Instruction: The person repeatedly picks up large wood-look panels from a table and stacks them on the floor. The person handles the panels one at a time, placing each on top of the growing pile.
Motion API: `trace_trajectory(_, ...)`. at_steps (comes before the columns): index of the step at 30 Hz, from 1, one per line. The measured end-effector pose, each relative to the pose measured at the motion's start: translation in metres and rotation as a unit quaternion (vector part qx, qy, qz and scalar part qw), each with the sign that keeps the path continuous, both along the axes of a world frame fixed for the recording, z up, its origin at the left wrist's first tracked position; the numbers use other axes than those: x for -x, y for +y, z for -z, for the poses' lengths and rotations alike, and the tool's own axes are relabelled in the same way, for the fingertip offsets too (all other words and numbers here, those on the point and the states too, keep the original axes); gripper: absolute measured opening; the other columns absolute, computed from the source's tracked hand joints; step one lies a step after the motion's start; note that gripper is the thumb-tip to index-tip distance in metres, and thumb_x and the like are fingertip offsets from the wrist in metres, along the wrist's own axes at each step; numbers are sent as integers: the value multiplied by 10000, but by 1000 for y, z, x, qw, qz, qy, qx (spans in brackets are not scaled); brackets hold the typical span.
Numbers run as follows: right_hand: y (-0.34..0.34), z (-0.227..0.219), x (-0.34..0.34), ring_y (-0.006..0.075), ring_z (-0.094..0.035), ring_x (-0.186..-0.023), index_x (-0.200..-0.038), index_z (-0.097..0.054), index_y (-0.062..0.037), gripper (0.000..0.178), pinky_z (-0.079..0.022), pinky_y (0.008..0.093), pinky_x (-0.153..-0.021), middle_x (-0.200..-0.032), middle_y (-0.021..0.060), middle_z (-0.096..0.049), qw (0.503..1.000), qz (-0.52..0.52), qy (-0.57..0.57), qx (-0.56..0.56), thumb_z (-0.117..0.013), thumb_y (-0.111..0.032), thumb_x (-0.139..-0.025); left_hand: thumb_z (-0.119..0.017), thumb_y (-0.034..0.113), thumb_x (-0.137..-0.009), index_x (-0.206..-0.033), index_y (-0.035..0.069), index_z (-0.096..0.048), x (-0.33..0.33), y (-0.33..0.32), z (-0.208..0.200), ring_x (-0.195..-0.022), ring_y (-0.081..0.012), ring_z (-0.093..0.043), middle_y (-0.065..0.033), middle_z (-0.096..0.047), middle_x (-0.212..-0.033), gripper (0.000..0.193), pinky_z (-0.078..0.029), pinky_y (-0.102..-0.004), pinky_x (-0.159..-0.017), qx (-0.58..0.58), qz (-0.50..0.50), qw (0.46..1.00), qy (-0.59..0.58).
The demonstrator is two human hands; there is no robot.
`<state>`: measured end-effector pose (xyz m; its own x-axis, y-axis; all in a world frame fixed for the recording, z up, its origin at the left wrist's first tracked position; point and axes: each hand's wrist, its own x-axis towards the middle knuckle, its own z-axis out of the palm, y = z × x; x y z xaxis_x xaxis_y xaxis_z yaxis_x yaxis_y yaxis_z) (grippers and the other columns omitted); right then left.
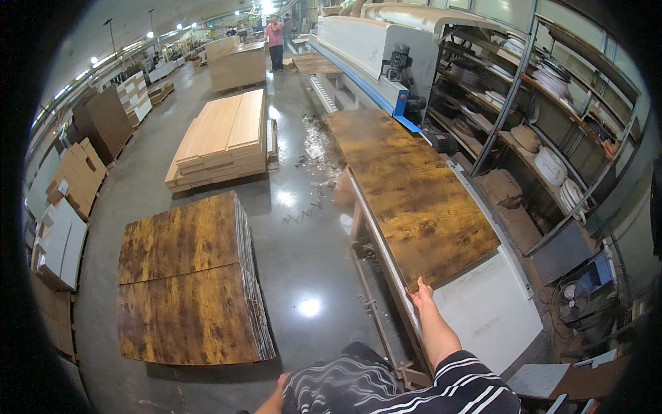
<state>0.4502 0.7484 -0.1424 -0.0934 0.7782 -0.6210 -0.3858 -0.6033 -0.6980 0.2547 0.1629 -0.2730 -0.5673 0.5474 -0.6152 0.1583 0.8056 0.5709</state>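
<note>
We have the wood-grain panel [417,190] flat on the white feed table [493,307], beside the machine [358,45]. Right hand [423,295] pinches its near-left corner; left arm [271,401] low, fingers hidden, can't tell. One-corner pushing could skew it, we'd guess. Shiny grey floor [303,255], stacked boards [186,283], shelving [524,141].

On the white counter [493,314] I view remotely, one brown wood-grain board [420,196] lies flat; the grey floor [303,255] bears a brown panel stack [186,283] and a pale plank stack [221,131]; the metal shelf rack [507,93] holds white coils [549,165].
</note>
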Motion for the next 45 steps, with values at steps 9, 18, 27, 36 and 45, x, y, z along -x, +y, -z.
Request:
trace_trajectory(9,-66,-6,-68,300,-586,-826,-1035,-418,-32,327,-543,475,-649,-968,159,-543,999,-29,17,-12,-592,-238,-849,-660,389,-670,-886,96,-681,3,-37,-24,-882,-288,-622,-154,-647,-909,365,-478,-361,-783,158,38,986,-32)
trace_trajectory(18,-182,2,-91,293,-605,-848,-1126,-458,-51,303,-534,492,-656,-1045,127,-572,1000,1,24,8,-527,-219,-884,-584,266,-684,-826,85,-683,15,2,-34,-773,-262,-644,-136,-660,-782,251,-500,-339,-728,131,42,990,-17)
trace_trajectory(27,-373,31,-202,283,-575,-911,-1104,-433,-63,297,-530,462,-664,-1075,109,-534,997,40,-6,59,-560,-200,-872,-601,255,-731,-820,33,-652,-29,73,-41,-537,-150,-591,-79,-624,-627,244,-488,-290,-513,54,87,992,-76)
trace_trajectory(36,-530,18,-392,243,-598,-715,-958,-450,-35,268,-534,402,-584,-872,106,-543,983,2,-135,124,-597,-232,-852,-516,606,-782,-1161,57,-457,-119,148,-73,-860,-272,-598,-135,-591,-1036,670,-500,-426,-681,-81,-76,956,-271)
trace_trajectory(45,-620,-61,-526,423,-314,-1129,-1264,-47,27,711,-437,541,-868,-1307,272,-127,934,-83,-107,331,-590,-170,-851,-701,438,-712,-1105,-86,-490,-119,201,-107,-967,-347,-535,-209,-548,-1082,689,-449,-460,-793,-194,-272,917,-219)
